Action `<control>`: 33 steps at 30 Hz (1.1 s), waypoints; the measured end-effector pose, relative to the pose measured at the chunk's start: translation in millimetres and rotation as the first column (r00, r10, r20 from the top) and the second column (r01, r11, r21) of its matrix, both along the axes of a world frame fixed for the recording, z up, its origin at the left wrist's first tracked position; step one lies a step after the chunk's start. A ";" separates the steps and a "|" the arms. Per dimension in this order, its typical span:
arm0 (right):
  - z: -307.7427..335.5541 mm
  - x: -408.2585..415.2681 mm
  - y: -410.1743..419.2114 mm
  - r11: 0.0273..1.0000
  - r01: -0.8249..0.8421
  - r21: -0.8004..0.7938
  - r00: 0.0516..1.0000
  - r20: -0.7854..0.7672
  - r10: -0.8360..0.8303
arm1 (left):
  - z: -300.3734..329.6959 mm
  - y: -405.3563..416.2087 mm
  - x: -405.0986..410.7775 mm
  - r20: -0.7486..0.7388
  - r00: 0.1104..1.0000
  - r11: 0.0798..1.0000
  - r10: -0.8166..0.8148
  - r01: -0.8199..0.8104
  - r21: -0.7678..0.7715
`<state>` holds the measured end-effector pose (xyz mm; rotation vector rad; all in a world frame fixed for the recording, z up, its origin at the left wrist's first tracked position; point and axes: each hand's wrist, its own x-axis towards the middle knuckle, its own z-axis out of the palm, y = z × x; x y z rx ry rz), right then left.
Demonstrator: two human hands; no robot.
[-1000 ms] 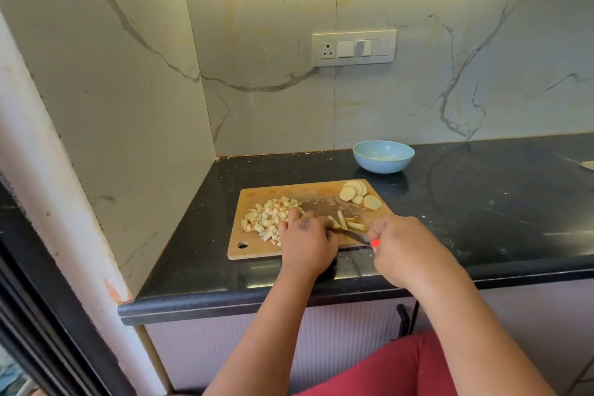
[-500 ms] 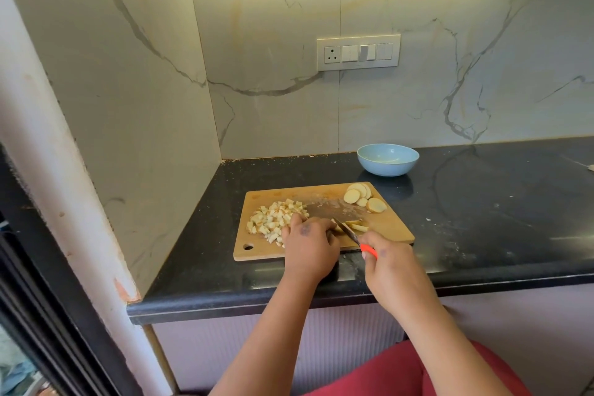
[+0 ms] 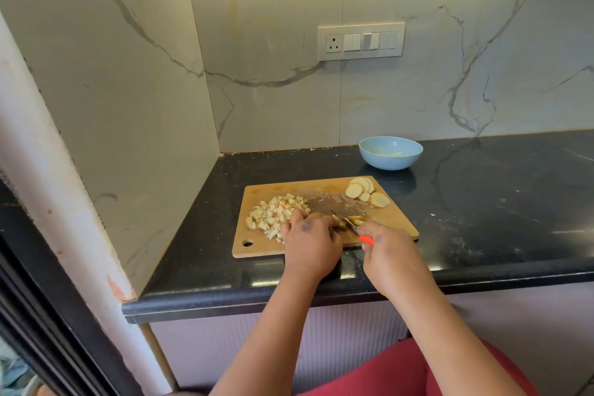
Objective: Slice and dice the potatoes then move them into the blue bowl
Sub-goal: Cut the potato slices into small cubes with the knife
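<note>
Marble walls close off the far side and the left of this corner, a switch plate (image 3: 361, 41) set into the far one; below them runs the black desk (image 3: 482, 202), and my wooden cutting board (image 3: 395, 219) lies near its front edge so I can lean straight over it. My left hand (image 3: 310, 243) rests knuckles-up on the board, fingers curled down over the potato strips (image 3: 356, 219) to pin them while I cut; the fingertips themselves are hidden under the hand, so I cannot tell exactly how they pinch. My right hand (image 3: 387, 246) is wrapped tight round the knife (image 3: 345, 220) by its orange handle, the blade angled away to the far left across the strips, just beside my left knuckles; I judge I am mid-cut, turning strips into cubes. Left of my holding hand sits the pile of diced potato (image 3: 273, 210), pushed aside so the cutting patch stays free; at the far right corner of the board a few round potato slices (image 3: 364, 191) wait their turn, stacked loosely and partly overlapping. Beyond that corner, well off the board, stands the blue bowl (image 3: 390, 153), holding no potato that I can see; it sits near enough to reach once dicing is done. By my reckoning slicing is finished, dicing roughly half done, and the transfer not yet begun; the closeness of blade to knuckles is what calls for care.
</note>
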<state>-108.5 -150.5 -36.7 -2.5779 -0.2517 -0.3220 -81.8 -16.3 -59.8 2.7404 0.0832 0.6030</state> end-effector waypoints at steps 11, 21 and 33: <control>50.0 -0.6 -1.2 0.974 -0.025 -0.223 0.979 -0.203 -0.021 | 1.4 -1.9 0.4 0.003 1.000 0.998 0.014 -0.014 0.054; 35.7 -35.4 -29.7 0.995 -0.056 -0.082 0.993 0.097 0.064 | -1.3 -2.4 -1.6 0.053 0.999 1.000 0.011 -0.009 -0.027; -9.6 -12.8 -12.7 0.992 -0.118 0.052 0.986 0.126 0.111 | -5.0 -1.6 -3.3 0.078 0.996 0.998 0.041 -0.037 -0.045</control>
